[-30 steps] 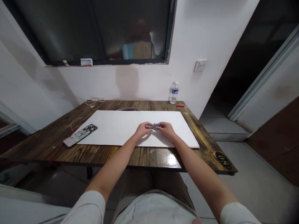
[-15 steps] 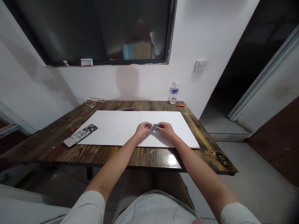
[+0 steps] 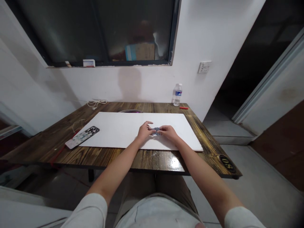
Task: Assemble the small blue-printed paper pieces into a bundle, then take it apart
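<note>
Between my two hands is a small blue-grey object with lighter stripes [image 3: 155,130], held low over a white board [image 3: 118,129]. It is too small and covered to tell its kind. My left hand [image 3: 143,132] grips its left side with the thumb in front, while the index finger is raised and curved above it. From the other side my right hand [image 3: 169,132] pinches it between thumb and fingers. Fingertips hide both ends of the object.
A phone in a patterned case [image 3: 82,137] lies across the board's left edge. At the back of the wooden table [image 3: 99,155] are a bundled white cable [image 3: 96,103], a water bottle [image 3: 177,95] and a red stick-like thing [image 3: 183,108]. A wall stands behind.
My left index finger has lifted off and now arches above the object. The object looks turned slightly, and its appearance between the fingers has changed. My right hand has barely moved.
</note>
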Action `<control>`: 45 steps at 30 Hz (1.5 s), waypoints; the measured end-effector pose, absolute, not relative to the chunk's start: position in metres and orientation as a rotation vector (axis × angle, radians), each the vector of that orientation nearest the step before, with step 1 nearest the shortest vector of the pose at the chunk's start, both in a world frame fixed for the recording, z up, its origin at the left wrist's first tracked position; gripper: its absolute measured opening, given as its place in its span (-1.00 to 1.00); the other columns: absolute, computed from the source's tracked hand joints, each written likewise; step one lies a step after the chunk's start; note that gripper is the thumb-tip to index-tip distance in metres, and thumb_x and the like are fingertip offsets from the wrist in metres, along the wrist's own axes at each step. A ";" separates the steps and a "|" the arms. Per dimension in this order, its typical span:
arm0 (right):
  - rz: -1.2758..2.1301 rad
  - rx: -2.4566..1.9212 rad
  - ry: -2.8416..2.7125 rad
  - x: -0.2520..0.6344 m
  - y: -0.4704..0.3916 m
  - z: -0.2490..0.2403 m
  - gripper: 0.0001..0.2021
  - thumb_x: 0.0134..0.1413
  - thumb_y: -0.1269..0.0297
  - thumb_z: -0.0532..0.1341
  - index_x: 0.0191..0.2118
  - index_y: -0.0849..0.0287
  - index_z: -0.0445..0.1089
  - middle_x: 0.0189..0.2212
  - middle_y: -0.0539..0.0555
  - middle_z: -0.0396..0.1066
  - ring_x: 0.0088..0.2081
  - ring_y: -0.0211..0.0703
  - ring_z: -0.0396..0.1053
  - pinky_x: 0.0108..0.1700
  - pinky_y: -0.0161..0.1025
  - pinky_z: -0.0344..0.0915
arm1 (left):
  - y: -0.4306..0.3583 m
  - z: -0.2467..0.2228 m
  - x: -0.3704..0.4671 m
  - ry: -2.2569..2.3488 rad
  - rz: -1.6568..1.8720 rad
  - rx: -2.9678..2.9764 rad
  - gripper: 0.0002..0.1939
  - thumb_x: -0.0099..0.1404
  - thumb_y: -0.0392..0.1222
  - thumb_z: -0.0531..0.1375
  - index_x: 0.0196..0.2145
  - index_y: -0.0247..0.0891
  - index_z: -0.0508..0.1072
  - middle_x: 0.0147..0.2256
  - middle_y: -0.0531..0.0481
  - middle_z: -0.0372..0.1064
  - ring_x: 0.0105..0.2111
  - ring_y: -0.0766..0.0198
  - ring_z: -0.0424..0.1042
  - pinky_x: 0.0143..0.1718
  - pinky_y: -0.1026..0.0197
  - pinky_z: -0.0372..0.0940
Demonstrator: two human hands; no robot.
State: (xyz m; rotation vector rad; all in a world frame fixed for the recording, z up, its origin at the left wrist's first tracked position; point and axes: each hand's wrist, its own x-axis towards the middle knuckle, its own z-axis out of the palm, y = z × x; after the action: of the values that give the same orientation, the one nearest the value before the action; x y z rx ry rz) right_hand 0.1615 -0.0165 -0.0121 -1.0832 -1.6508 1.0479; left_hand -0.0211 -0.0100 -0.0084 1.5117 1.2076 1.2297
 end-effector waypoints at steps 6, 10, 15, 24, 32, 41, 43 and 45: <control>1.021 -1.106 -1.619 0.163 -0.015 -0.014 -0.70 -0.19 0.04 0.34 -0.46 0.22 0.45 -0.58 -0.01 0.39 -0.49 -0.23 0.26 -0.40 -0.27 0.14 | -0.009 -0.008 -0.023 1.229 1.241 1.548 -0.59 -0.06 -0.23 0.38 -0.20 -0.27 0.47 -0.57 0.13 0.33 -0.55 0.35 0.37 -0.46 0.26 0.34; 0.964 -1.165 -1.593 0.165 -0.010 -0.018 -0.70 -0.20 0.04 0.33 -0.47 0.22 0.45 -0.58 0.00 0.40 -0.50 -0.23 0.26 -0.43 -0.29 0.14 | -0.008 -0.009 -0.022 1.147 1.264 1.506 -0.58 -0.04 -0.16 0.39 -0.18 -0.30 0.51 -0.48 0.01 0.46 -0.46 0.29 0.43 -0.37 0.21 0.35; 0.992 -1.170 -1.607 0.165 -0.011 -0.017 -0.71 -0.18 0.05 0.33 -0.46 0.22 0.48 -0.58 0.00 0.40 -0.49 -0.23 0.27 -0.42 -0.29 0.14 | -0.007 -0.013 -0.023 1.143 1.223 1.535 -0.59 -0.04 -0.11 0.40 -0.20 -0.29 0.54 -0.44 -0.05 0.51 -0.44 0.23 0.47 -0.34 0.19 0.35; 1.035 -1.081 -1.650 0.163 -0.015 -0.015 -0.65 -0.18 -0.02 0.36 -0.48 0.22 0.46 -0.57 0.02 0.40 -0.48 -0.22 0.26 -0.40 -0.25 0.15 | -0.013 -0.005 -0.024 1.292 1.237 1.732 -0.69 0.01 -0.17 0.37 -0.24 -0.24 0.55 -0.47 0.01 0.47 -0.42 0.23 0.45 -0.33 0.20 0.35; 0.974 -1.139 -1.337 0.168 -0.010 -0.017 -0.58 -0.24 -0.10 0.37 -0.44 0.21 0.43 -0.53 0.07 0.43 -0.48 -0.19 0.31 -0.41 -0.23 0.23 | -0.006 -0.006 -0.034 1.476 1.253 1.892 -0.79 0.15 -0.31 0.25 -0.22 -0.22 0.57 -0.16 -0.12 0.52 -0.14 0.10 0.44 -0.03 0.08 0.28; 0.947 -1.156 -1.334 0.169 -0.008 -0.018 -0.58 -0.24 -0.09 0.36 -0.43 0.21 0.43 -0.54 0.04 0.41 -0.50 -0.20 0.30 -0.41 -0.24 0.21 | -0.005 -0.012 -0.039 1.605 0.693 2.401 -0.82 0.25 -0.25 0.19 -0.22 -0.19 0.57 -0.24 -0.17 0.49 -0.14 0.04 0.39 -0.06 0.12 0.21; 0.938 -1.169 -1.344 0.168 -0.008 -0.018 -0.60 -0.23 -0.07 0.36 -0.44 0.21 0.43 -0.54 0.04 0.41 -0.50 -0.20 0.31 -0.41 -0.24 0.21 | -0.006 -0.010 -0.037 1.604 0.682 2.430 -0.81 0.25 -0.26 0.18 -0.21 -0.18 0.57 -0.25 -0.17 0.48 -0.15 0.05 0.39 -0.07 0.14 0.21; 0.925 -1.182 -1.357 0.168 -0.008 -0.018 -0.62 -0.21 -0.05 0.36 -0.45 0.21 0.43 -0.54 0.04 0.41 -0.50 -0.20 0.31 -0.40 -0.24 0.21 | -0.008 -0.009 -0.036 1.598 0.695 2.419 -0.82 0.25 -0.27 0.18 -0.24 -0.18 0.57 -0.28 -0.16 0.47 -0.15 0.07 0.38 -0.07 0.15 0.21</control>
State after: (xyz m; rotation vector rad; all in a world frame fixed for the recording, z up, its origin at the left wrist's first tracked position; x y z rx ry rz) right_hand 0.1684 -0.0079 -0.0181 -1.1822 -1.3570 0.9245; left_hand -0.0357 -0.0076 -0.0093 2.4194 1.5978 0.6948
